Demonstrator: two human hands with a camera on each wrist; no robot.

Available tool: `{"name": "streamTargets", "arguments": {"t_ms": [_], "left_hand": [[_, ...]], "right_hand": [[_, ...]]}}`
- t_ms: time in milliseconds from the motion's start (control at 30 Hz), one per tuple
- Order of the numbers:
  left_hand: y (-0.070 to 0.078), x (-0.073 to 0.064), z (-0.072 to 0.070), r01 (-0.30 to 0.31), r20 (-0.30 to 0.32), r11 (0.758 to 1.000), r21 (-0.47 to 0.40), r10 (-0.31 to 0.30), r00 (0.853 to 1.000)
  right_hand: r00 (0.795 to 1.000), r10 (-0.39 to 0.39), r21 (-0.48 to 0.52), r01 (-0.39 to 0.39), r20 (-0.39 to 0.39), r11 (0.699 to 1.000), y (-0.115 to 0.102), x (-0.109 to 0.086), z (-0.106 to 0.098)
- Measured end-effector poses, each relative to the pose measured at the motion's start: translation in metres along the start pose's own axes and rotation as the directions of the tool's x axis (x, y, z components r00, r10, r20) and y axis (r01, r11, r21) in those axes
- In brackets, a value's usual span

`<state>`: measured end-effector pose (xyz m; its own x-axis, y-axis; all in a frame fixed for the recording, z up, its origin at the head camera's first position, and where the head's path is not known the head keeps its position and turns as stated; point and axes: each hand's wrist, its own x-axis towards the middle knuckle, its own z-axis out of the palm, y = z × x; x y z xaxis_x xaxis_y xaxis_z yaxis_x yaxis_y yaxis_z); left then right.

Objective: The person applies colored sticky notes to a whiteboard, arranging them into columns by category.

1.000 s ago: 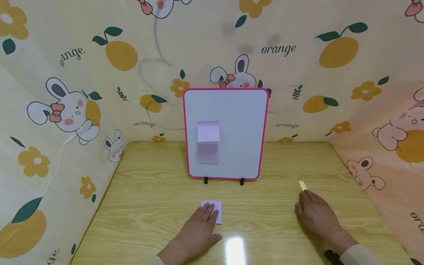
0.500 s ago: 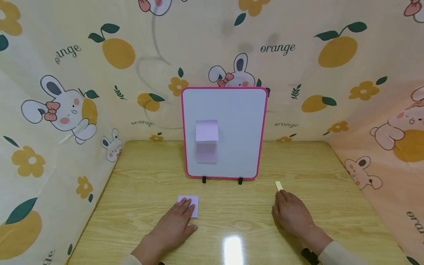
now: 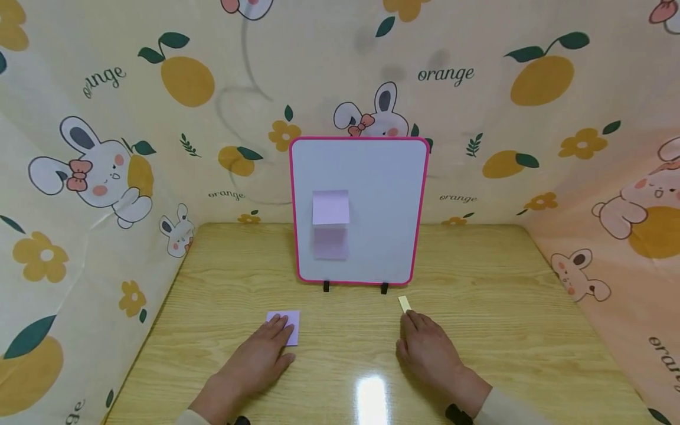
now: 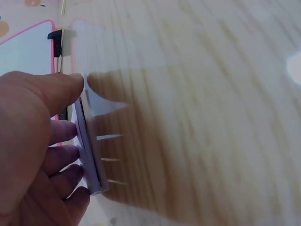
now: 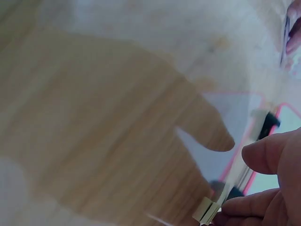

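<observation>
My left hand (image 3: 258, 359) lies on a purple sticky note pad (image 3: 293, 336) on the table, fingers stretched over it. In the left wrist view, the pad (image 4: 87, 141) shows edge-on under the fingertips, with the thumb extended above it. On the right, my right hand (image 3: 430, 351) touches the near end of a small, narrow yellow sticky note pad (image 3: 404, 303) with its fingertips. The right wrist view shows this yellow pad (image 5: 207, 210) at the fingertips, the thumb held apart from it. Behind both hands stands a pink-edged whiteboard (image 3: 385, 206).
A light purple sticky note (image 3: 330, 208) hangs on the whiteboard's left half, its lower edge lifted, with a purple patch below it. Two black feet (image 3: 326, 286) support the board. A patterned cloth (image 3: 462, 35) encloses the wooden table (image 3: 478, 260) at the back and sides.
My left hand has slid left with the purple pad. My right hand has moved left along the table with the yellow pad, so it is now nearer the board's right foot.
</observation>
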<state>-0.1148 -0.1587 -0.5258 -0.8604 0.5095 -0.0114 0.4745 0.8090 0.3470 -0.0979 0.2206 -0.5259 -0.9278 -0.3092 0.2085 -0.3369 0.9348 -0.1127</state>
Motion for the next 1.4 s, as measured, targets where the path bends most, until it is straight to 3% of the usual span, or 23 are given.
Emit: {"name": "streamTargets", "arguments": {"t_ms": [233, 633, 1033, 1267, 1400], "left_hand": [[-0.003, -0.002, -0.004, 0.025, -0.004, 1.0, -0.018, -0.025, 1.0], [-0.007, -0.002, -0.005, 0.006, -0.011, 1.0, -0.003, -0.006, 1.0], [-0.009, -0.005, -0.003, -0.024, -0.019, 0.999, 0.026, 0.024, 1.0], [-0.005, -0.005, -0.002, -0.043, -0.046, 0.998, 0.048, 0.045, 0.998], [0.005, 0.002, -0.002, -0.087, -0.065, 0.995, 0.046, 0.09, 0.994]], "right_hand": [[0.999, -0.008, 0.028, 0.007, 0.031, 1.0, -0.024, -0.001, 0.001], [0.996, -0.056, 0.123, 0.048, 0.066, 0.991, -0.058, -0.01, 0.0], [0.991, -0.124, 0.042, 0.122, 0.043, 0.992, -0.067, -0.007, 0.007], [0.993, -0.096, 0.057, 0.092, 0.065, 0.994, -0.071, -0.006, 0.005], [0.99, -0.038, 0.181, 0.012, 0.139, 0.983, -0.071, -0.007, -0.001]]}}
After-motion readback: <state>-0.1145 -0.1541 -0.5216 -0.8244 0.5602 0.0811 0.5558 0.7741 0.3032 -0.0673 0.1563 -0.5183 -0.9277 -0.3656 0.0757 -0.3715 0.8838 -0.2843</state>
